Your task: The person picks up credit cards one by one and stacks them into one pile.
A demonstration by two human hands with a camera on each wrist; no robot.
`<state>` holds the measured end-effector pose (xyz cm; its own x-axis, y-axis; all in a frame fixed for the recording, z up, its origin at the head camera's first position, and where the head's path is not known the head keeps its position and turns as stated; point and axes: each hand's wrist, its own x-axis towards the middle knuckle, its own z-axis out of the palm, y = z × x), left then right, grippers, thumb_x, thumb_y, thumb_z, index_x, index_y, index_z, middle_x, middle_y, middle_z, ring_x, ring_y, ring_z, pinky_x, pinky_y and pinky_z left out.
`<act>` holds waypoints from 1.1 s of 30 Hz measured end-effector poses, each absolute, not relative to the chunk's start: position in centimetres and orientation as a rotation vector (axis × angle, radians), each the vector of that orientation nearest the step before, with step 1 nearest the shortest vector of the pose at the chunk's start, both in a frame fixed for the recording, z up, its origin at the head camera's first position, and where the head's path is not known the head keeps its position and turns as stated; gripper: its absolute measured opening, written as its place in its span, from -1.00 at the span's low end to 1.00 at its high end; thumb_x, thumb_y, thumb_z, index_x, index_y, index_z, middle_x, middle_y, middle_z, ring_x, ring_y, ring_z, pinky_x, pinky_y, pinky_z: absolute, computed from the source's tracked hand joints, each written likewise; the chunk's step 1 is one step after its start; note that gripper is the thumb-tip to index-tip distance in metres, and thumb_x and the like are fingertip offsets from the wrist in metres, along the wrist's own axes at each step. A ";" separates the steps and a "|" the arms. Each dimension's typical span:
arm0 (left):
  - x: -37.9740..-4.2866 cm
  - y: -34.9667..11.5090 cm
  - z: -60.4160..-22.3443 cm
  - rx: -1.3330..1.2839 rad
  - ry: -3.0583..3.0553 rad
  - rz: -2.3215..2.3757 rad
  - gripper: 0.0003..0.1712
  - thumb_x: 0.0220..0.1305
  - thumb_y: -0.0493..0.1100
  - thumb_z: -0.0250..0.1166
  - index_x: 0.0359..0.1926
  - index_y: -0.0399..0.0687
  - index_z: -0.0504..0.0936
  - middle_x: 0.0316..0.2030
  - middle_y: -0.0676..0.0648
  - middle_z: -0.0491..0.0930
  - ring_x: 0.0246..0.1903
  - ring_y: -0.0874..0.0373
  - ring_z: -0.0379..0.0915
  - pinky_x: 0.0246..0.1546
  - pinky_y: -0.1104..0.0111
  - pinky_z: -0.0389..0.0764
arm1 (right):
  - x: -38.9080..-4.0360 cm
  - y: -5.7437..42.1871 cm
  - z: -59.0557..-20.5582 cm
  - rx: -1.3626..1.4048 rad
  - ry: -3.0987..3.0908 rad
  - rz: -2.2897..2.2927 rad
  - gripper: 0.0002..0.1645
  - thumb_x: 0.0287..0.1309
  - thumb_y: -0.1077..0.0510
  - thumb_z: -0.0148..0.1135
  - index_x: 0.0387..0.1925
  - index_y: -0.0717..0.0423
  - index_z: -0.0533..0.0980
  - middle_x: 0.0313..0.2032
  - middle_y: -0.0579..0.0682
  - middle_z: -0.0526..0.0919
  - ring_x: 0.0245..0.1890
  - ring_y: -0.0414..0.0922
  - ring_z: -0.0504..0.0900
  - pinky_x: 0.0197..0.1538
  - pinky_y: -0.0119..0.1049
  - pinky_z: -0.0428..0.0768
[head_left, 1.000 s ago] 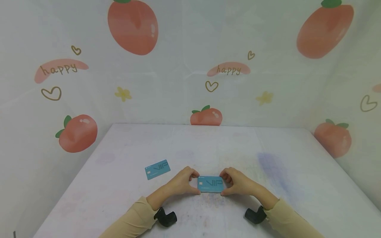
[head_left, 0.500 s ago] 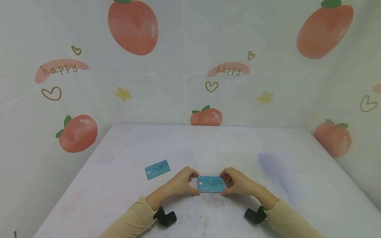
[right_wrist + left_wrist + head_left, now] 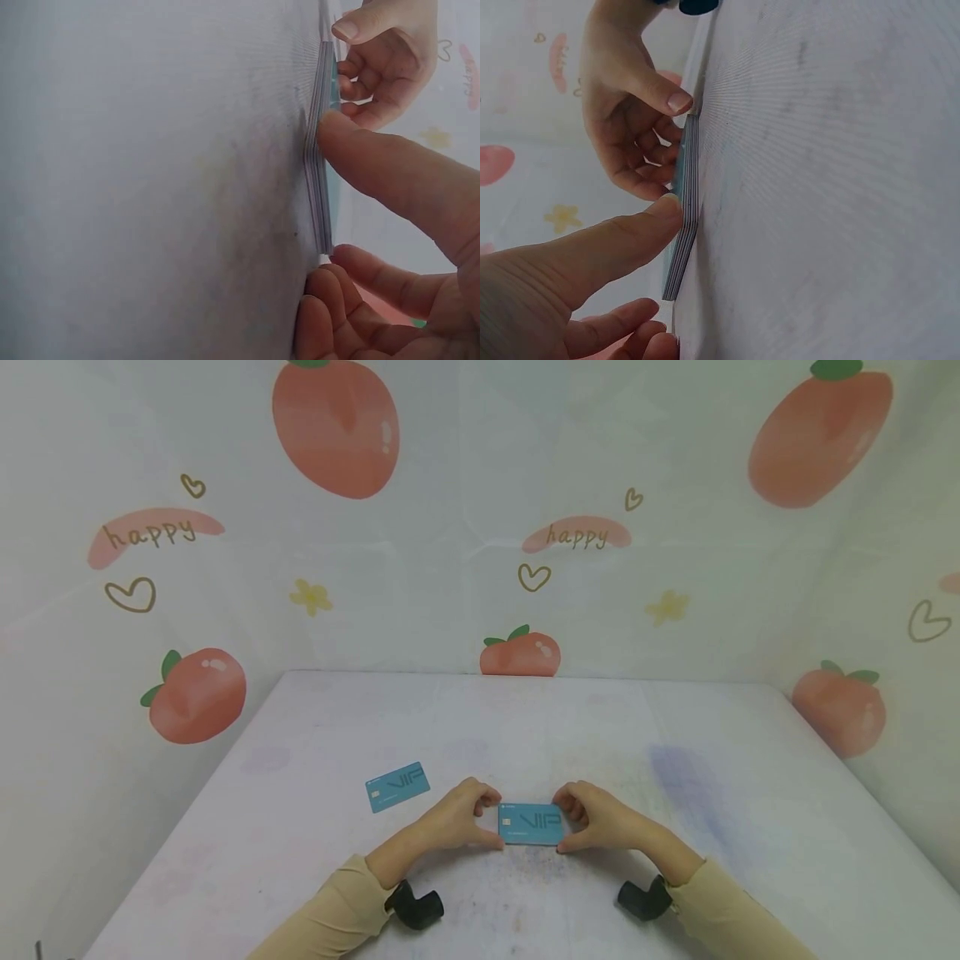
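A neat stack of blue VIP cards (image 3: 530,824) lies on the table in the head view, its layered edges (image 3: 686,195) visible in the left wrist view. My left hand (image 3: 459,817) holds the stack by its left corners, thumb on the near side and index finger on the far side. At the right corners my right hand (image 3: 600,818) grips in the same way, its thumb (image 3: 375,161) against the near edge in the right wrist view. A single blue VIP card (image 3: 397,787) lies apart, slightly turned, beyond my left forearm.
The table (image 3: 585,718) is covered in a white, faintly stained cloth. Behind it stands a pale curtain (image 3: 442,585) printed with red fruit, hearts and "happy". A black wrist mount (image 3: 415,906) sits under my left cuff, another (image 3: 644,900) under the right.
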<state>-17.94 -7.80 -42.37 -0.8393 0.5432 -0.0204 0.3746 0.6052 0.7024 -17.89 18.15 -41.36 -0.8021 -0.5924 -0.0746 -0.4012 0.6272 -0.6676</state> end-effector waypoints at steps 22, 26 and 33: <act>-18.2 -8.9 -41.4 0.719 2.574 1.169 -0.36 -0.04 -0.15 0.46 0.08 -0.27 0.46 -0.10 -0.21 0.49 -0.23 0.11 0.40 -0.24 0.45 0.44 | -19.1 17.2 -40.6 -0.833 2.640 -0.938 -0.53 0.03 0.07 0.33 -0.08 0.24 0.44 -0.22 0.05 0.54 -0.25 -0.15 0.48 -0.18 -0.36 0.54; -18.4 -9.2 -41.3 0.667 2.566 1.196 -0.37 -0.03 -0.14 0.45 0.08 -0.25 0.46 -0.09 -0.20 0.50 -0.21 0.10 0.41 -0.24 0.44 0.45 | -19.6 16.6 -40.5 -0.881 2.644 -0.947 -0.57 0.05 0.09 0.32 -0.09 0.26 0.45 -0.22 0.10 0.54 -0.26 -0.13 0.50 -0.19 -0.37 0.55; -18.8 -10.1 -41.2 0.654 2.583 1.217 -0.37 -0.02 -0.14 0.44 0.08 -0.27 0.46 -0.12 -0.21 0.50 -0.22 0.10 0.43 -0.25 0.46 0.46 | -20.4 15.3 -39.8 -0.890 2.636 -0.924 -0.56 0.07 0.07 0.31 -0.09 0.26 0.46 -0.22 0.12 0.55 -0.24 -0.10 0.51 -0.17 -0.35 0.55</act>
